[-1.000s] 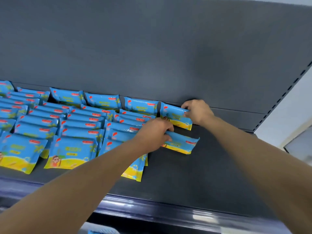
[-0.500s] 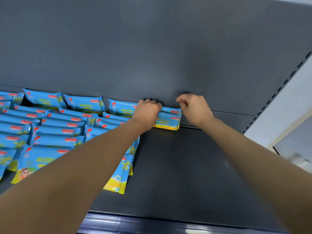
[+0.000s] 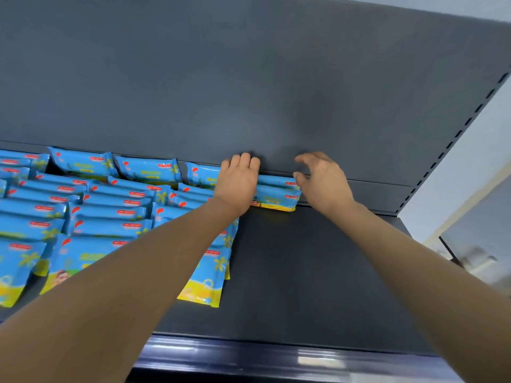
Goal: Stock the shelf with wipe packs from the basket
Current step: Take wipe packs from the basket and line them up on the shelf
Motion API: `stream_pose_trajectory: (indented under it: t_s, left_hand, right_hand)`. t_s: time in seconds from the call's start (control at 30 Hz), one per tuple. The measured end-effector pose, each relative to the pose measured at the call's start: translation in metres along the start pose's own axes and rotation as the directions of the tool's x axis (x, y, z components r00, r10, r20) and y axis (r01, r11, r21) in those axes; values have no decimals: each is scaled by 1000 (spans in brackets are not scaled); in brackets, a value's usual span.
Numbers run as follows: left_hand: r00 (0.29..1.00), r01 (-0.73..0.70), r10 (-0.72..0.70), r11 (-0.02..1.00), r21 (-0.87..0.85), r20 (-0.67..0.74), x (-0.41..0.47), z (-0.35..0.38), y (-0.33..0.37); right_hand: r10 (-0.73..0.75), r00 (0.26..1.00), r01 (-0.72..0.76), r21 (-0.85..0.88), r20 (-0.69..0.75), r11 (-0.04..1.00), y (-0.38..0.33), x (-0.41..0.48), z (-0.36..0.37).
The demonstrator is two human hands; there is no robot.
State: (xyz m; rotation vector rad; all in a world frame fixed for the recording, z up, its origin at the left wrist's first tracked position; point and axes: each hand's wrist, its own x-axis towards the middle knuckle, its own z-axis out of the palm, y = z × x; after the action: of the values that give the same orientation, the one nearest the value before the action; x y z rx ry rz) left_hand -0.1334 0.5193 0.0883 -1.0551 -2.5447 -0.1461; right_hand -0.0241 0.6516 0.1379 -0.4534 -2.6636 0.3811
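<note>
Blue and yellow wipe packs [image 3: 110, 214] lie in overlapping rows across the left half of the dark shelf [image 3: 304, 272]. Two more wipe packs [image 3: 278, 193] stand against the back panel, at the right end of the back row. My left hand [image 3: 237, 183] covers their left part, with its fingers curled over their top edge. Just right of these packs my right hand [image 3: 323, 183] hovers with its fingers loosely spread, holding nothing; its thumb is near their right end. The basket is out of view.
The dark back panel [image 3: 249, 78] rises behind the packs. A slotted upright [image 3: 453, 134] bounds the shelf on the right. The shelf's glossy front rail [image 3: 276, 360] runs along the bottom. The right half of the shelf floor is bare.
My left hand brought a pack up from the shelf floor to the back row against the panel. My right hand let go of the back pack and spread its fingers.
</note>
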Motion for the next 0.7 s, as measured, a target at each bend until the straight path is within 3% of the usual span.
stream_pose_trajectory:
  t_s: [0.23,0.33,0.5,0.7]
  left_hand:
    - [982,-141,122,981,131,141,-30,-15,-14]
    - [982,-141,133,989,50,135,-35,-21,-12]
    - [989,-136,141,986,-100,42,-45,-43,-6]
    - [975,-166,137,973,-161,-175,-65,-97,-11]
  right_hand:
    - [20,1000,-21,-8,-15,1000,-34,-18,-12]
    - [28,999,-28,-31,-28,999,-39,-26,-19]
    - [33,999,-35,-94,-32,995,-43,-41,-28]
    - [-41,992,18,-194,-115,981,-75,-54,-48]
